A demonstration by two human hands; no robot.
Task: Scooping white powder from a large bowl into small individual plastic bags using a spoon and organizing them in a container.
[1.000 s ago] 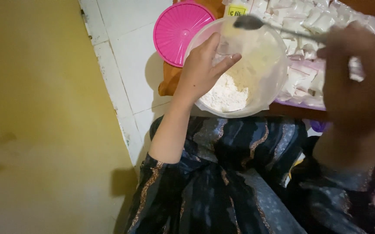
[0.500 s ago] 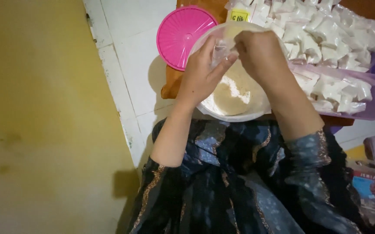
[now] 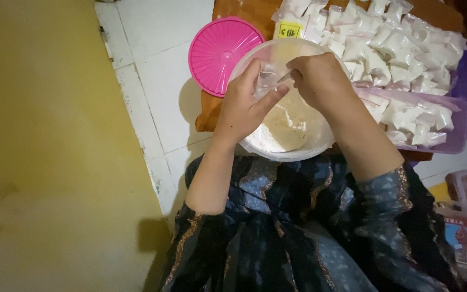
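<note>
both hands (image 3: 282, 89) on small clear bag (image 3: 268, 77) over powder tub (image 3: 287, 127)

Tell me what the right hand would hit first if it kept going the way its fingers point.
Most likely the small clear bag pinched by the left hand: the right hand points left at it, though depth is unclear.

The right hand (image 3: 320, 81) covers whatever its fingers grip; no tool can be made out. The small clear bag (image 3: 270, 75) is part hidden behind the left hand (image 3: 244, 108), contents indistinct. The tray of packets (image 3: 455, 127) is cut by the top edge. Items at lower right are cropped.
</note>
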